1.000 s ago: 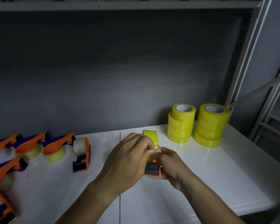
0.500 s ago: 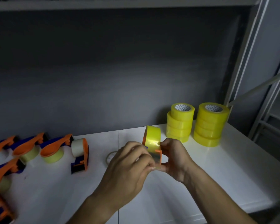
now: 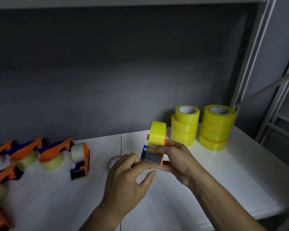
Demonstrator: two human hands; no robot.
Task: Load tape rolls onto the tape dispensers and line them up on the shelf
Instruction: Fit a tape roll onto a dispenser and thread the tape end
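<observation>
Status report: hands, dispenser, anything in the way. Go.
Right hand grips the dispenser, yellow roll mounted. Left hand pinches the tape end at its front. Empty tape core lies just behind the left hand.

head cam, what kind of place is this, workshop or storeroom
Probably a storeroom or packing area. A white shelf in a grey metal rack holds stacks of yellow tape rolls and loaded orange dispensers, and the right hand holds another dispenser.

Yellow tape rolls point(image 3: 217, 127); orange/blue dispensers point(image 3: 55, 150); white shelf point(image 3: 223, 172); grey wall point(image 3: 107, 72).
</observation>
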